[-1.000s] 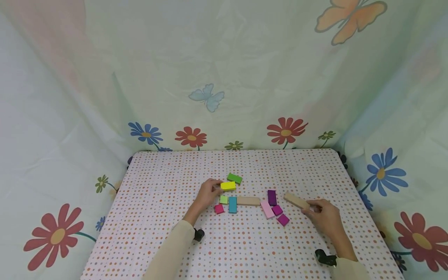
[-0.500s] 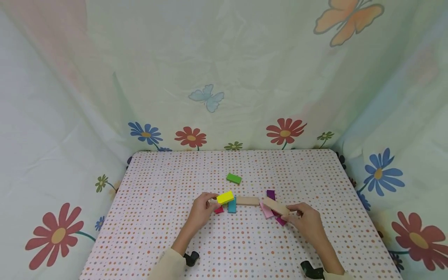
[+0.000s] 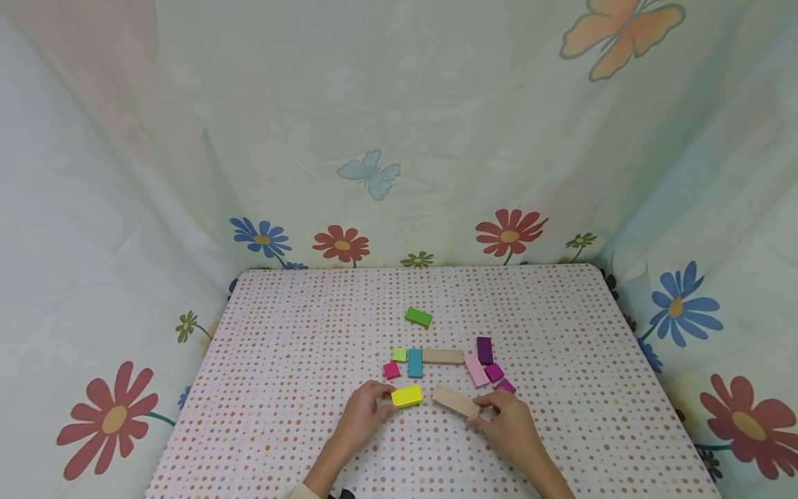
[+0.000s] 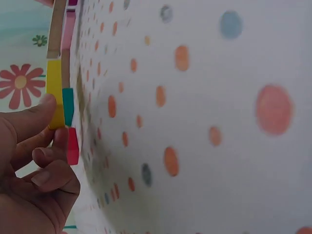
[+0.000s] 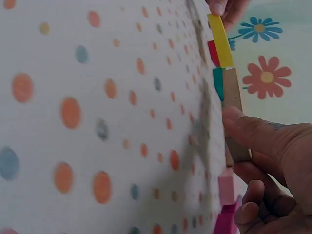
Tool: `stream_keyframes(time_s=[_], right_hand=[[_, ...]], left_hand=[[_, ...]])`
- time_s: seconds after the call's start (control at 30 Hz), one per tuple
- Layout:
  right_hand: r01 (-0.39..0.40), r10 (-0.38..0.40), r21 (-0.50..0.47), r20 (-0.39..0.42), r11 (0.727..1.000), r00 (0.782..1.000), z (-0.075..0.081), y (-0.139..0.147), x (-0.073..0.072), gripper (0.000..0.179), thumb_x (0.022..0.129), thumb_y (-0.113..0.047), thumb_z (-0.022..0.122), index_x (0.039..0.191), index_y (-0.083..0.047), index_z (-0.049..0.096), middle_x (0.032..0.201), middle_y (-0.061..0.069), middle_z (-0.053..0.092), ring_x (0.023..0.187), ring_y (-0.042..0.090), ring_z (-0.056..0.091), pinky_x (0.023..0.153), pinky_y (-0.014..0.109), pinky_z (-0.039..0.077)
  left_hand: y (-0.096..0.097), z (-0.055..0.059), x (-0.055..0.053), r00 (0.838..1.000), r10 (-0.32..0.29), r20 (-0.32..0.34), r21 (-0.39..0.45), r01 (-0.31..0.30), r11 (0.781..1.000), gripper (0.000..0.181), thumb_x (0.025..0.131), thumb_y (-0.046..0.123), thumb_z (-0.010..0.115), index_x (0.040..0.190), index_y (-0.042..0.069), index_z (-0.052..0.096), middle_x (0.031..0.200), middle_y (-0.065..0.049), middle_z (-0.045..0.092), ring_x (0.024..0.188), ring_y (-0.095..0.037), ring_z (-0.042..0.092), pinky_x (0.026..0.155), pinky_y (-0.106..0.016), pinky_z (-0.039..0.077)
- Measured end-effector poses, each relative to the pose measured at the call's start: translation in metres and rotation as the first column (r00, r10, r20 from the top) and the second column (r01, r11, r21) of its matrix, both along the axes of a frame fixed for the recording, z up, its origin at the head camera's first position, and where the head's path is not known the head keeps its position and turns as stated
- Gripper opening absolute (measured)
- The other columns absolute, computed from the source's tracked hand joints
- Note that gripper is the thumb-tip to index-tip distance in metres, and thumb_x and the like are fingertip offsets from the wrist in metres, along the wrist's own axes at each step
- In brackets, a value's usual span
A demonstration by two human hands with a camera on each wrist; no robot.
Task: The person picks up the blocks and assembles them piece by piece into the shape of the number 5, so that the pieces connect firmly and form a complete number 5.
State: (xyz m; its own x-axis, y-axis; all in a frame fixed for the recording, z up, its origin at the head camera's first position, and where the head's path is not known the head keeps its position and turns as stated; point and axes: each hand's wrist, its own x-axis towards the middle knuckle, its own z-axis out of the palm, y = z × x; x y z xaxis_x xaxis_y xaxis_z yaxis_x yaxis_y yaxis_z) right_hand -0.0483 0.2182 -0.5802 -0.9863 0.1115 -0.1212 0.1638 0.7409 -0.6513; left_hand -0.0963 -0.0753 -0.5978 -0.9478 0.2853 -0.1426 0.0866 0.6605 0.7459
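My left hand [image 3: 363, 414] pinches the left end of a yellow block [image 3: 407, 396], seen with the thumb on its face in the left wrist view. To its right, my right hand [image 3: 510, 424] pinches the right end of a plain wooden block [image 3: 456, 401], which slants with its left end farther back. A small gap separates the two held blocks. Behind them on the table lie a teal block [image 3: 415, 363], another wooden block [image 3: 442, 357], a light green block [image 3: 400, 355] and a red-pink block [image 3: 391, 370].
On the right of the group lie a pink block [image 3: 476, 371], a dark purple block [image 3: 484, 351] and two magenta blocks [image 3: 494, 373]. A green block [image 3: 418, 317] sits farther back. The dotted tabletop [image 3: 280, 346] ends at a flowered curtain [image 3: 436, 187].
Both hands have moved toward the table's near side, carrying the yellow block and the wooden block. My right hand also came left, bringing the two held blocks close together.
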Motion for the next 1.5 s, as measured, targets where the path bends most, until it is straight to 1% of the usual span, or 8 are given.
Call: stream_keyframes(time_s=[0.23, 0.33, 0.53, 0.7, 0.93, 1.07, 1.27, 1.5], right_hand=[[0.014, -0.016, 0.031, 0.052, 0.999, 0.999, -0.014, -0.004, 0.001, 0.039, 0.076, -0.020, 0.094, 0.110, -0.008, 0.079, 0.087, 0.001, 0.056, 0.077, 0.015, 0.045, 0.062, 0.023, 0.034], [0.003, -0.005, 0.033, 0.072, 0.999, 0.997, -0.017, -0.003, -0.001, 0.040, 0.078, -0.020, 0.093, 0.113, -0.008, 0.078, 0.090, 0.001, 0.056, 0.079, 0.015, 0.046, 0.062, 0.023, 0.034], [-0.057, 0.055, 0.036, 0.047, 0.998, 0.997, -0.012, 0.005, -0.002, 0.053, 0.079, -0.029, 0.092, 0.122, -0.005, 0.074, 0.098, 0.000, 0.061, 0.080, 0.013, 0.047, 0.063, 0.021, 0.039], [-0.053, 0.052, 0.036, 0.013, 0.998, 0.999, -0.010, 0.011, 0.002, 0.047, 0.078, -0.028, 0.093, 0.115, -0.005, 0.076, 0.090, -0.002, 0.062, 0.073, 0.009, 0.046, 0.060, 0.020, 0.039], [-0.058, 0.058, 0.027, 0.021, 0.998, 0.998, -0.013, 0.011, 0.003, 0.032, 0.080, -0.025, 0.092, 0.104, -0.008, 0.078, 0.084, -0.003, 0.064, 0.068, 0.008, 0.046, 0.058, 0.021, 0.039], [-0.056, 0.056, 0.028, 0.020, 0.998, 0.998, -0.013, 0.010, 0.001, 0.027, 0.084, -0.018, 0.089, 0.106, -0.007, 0.078, 0.086, -0.002, 0.066, 0.069, 0.008, 0.047, 0.058, 0.020, 0.040], [-0.064, 0.064, 0.067, 0.006, 0.996, 0.998, -0.010, 0.008, -0.004, 0.021, 0.088, -0.016, 0.085, 0.105, -0.006, 0.078, 0.086, -0.002, 0.067, 0.070, 0.008, 0.049, 0.060, 0.019, 0.042], [-0.068, 0.074, 0.102, -0.054, 0.992, 0.996, -0.008, 0.000, -0.007, 0.018, 0.089, -0.012, 0.084, 0.104, -0.003, 0.078, 0.085, 0.000, 0.070, 0.072, 0.008, 0.052, 0.061, 0.021, 0.044]], left_hand=[[0.012, -0.006, 0.004, 0.999, 0.032, -0.034, -0.116, -0.036, 0.993, 0.036, 0.090, 0.024, 0.084, 0.123, 0.013, 0.076, 0.115, 0.002, 0.070, 0.106, -0.016, 0.067, 0.094, -0.042, 0.058], [0.014, -0.006, 0.005, 0.998, 0.027, -0.061, -0.133, -0.035, 0.991, 0.036, 0.087, 0.026, 0.087, 0.118, 0.012, 0.077, 0.112, 0.001, 0.070, 0.108, -0.020, 0.069, 0.097, -0.047, 0.058], [0.016, 0.001, 0.009, 0.995, 0.011, -0.098, -0.217, -0.032, 0.976, 0.037, 0.084, 0.035, 0.090, 0.110, 0.012, 0.077, 0.098, 0.005, 0.066, 0.086, -0.010, 0.062, 0.075, -0.029, 0.053], [0.011, 0.003, 0.009, 0.992, -0.066, -0.107, -0.190, 0.045, 0.981, 0.040, 0.090, 0.030, 0.084, 0.127, 0.017, 0.075, 0.106, 0.005, 0.067, 0.089, -0.006, 0.060, 0.074, -0.024, 0.050], [0.006, -0.001, 0.006, 0.949, -0.222, -0.223, -0.192, 0.181, 0.965, 0.039, 0.096, 0.011, 0.075, 0.133, 0.023, 0.075, 0.113, 0.002, 0.066, 0.091, -0.003, 0.060, 0.073, -0.017, 0.050], [0.010, -0.006, 0.007, 0.946, -0.228, -0.232, -0.206, 0.181, 0.962, 0.034, 0.096, 0.018, 0.076, 0.130, 0.022, 0.077, 0.109, 0.004, 0.066, 0.083, 0.002, 0.056, 0.068, -0.014, 0.047], [0.018, -0.009, 0.007, 0.963, -0.208, -0.169, -0.216, 0.170, 0.961, 0.038, 0.099, 0.027, 0.075, 0.136, 0.020, 0.074, 0.106, 0.005, 0.069, 0.070, 0.006, 0.047, 0.062, -0.014, 0.042], [0.026, -0.008, 0.006, 0.966, -0.187, -0.176, -0.266, 0.137, 0.954, 0.037, 0.098, 0.027, 0.075, 0.134, 0.017, 0.074, 0.102, 0.006, 0.071, 0.070, 0.004, 0.047, 0.060, -0.015, 0.041]])
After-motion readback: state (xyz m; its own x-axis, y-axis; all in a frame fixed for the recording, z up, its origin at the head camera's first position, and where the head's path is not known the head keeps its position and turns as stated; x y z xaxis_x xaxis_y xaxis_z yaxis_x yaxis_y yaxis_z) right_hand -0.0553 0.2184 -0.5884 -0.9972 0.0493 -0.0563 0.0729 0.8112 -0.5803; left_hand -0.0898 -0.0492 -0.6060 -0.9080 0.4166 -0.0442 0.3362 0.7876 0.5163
